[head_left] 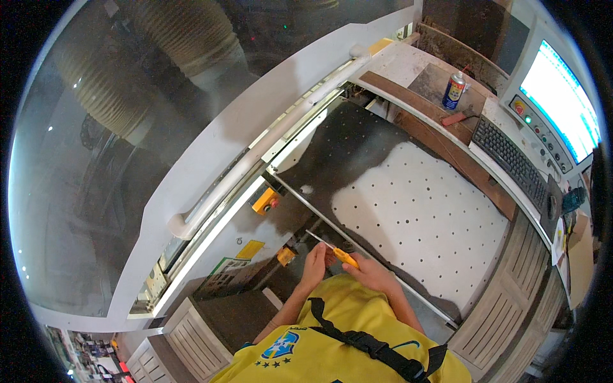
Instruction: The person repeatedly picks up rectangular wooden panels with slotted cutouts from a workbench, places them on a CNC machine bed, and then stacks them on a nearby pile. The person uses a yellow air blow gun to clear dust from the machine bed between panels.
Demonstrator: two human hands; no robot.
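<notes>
The right hand [370, 274] has its fingers wrapped round what looks like a yellow-handled utility knife [347, 258], its long axis running from 4 o'clock to a tip at 10 o'clock. The left hand [314, 265] is nearer the blade [319, 239]; I can't tell whether its fingers pinch it. A metal rail [421, 297] edges the perforated surface [408, 214] at 2 o'clock; room opens toward the orange button box [264, 201] at 10 o'clock.

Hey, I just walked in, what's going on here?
A person in a yellow shirt grips a slim orange-handled metal tool in the right hand. The left hand is at its front end; I can't tell whether it touches. To their right is a white panel dotted with small dark holes, and beyond it a black plastic keyboard.
</notes>
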